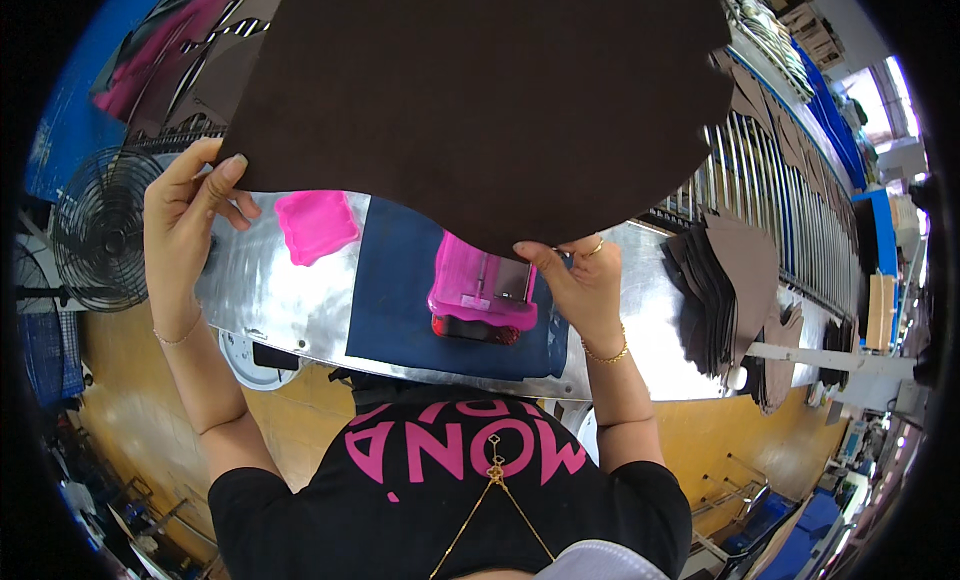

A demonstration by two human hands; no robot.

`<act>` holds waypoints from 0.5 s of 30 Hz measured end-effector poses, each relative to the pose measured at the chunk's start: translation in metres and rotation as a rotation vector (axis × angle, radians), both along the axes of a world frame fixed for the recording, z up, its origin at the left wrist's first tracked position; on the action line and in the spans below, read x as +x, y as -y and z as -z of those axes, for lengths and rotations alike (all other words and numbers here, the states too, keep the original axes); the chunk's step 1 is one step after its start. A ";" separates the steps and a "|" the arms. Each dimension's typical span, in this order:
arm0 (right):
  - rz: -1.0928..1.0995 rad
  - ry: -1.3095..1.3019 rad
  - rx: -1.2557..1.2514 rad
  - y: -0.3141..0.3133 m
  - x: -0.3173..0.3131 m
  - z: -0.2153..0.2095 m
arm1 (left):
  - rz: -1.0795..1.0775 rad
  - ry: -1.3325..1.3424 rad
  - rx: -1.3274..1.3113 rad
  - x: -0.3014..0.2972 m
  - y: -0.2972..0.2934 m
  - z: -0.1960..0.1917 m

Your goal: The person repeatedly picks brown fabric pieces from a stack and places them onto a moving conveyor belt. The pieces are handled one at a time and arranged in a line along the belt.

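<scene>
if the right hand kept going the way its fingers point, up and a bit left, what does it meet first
The right hand already pinches the lower edge of the dark brown sheet, so it would only push into that sheet. Nothing else shows in that line, though depth behind the sheet is hidden.

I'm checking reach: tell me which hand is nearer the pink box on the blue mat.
Right. The right hand grips the dark sheet right beside the pink box; the left hand holds the sheet's far edge, well away.

Both hands, left hand (185, 220) and right hand (580, 280), grip the near edge of a large dark brown sheet (480, 100) raised over the steel bench (270, 300), where a pink mould (480, 285) sits on a blue mat (400, 290) beside a pink tray (316, 225).
</scene>
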State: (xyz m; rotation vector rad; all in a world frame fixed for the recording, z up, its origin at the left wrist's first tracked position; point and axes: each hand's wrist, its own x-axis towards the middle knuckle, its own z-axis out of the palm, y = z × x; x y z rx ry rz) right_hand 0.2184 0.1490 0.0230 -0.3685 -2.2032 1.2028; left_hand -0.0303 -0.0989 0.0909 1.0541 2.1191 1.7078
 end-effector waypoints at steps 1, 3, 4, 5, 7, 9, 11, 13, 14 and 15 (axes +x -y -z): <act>-0.006 0.013 0.010 0.002 0.001 0.002 | 0.001 0.005 -0.014 0.001 0.002 0.001; -0.001 0.021 0.147 -0.001 0.007 0.010 | 0.013 0.019 -0.057 0.004 0.001 0.003; 0.001 0.013 0.207 -0.003 0.012 0.013 | 0.019 0.029 -0.087 0.010 -0.001 0.005; 0.006 0.004 0.268 -0.005 0.017 0.015 | 0.027 0.039 -0.117 0.014 -0.004 0.007; 0.059 0.038 0.319 -0.013 0.035 0.020 | 0.108 0.074 -0.175 0.017 -0.010 0.020; 0.090 0.030 0.267 -0.021 0.059 0.033 | 0.201 0.129 -0.234 0.026 -0.027 0.026; 0.125 0.057 0.230 -0.026 0.080 0.041 | 0.257 0.006 -0.292 0.039 -0.047 0.034; 0.159 0.130 0.178 -0.029 0.102 0.045 | 0.331 -0.174 -0.324 0.049 -0.067 0.038; 0.168 0.167 0.173 -0.029 0.113 0.044 | 0.375 -0.293 -0.325 0.053 -0.076 0.040; 0.126 0.168 0.217 -0.035 0.126 0.042 | 0.420 -0.412 -0.324 0.058 -0.085 0.043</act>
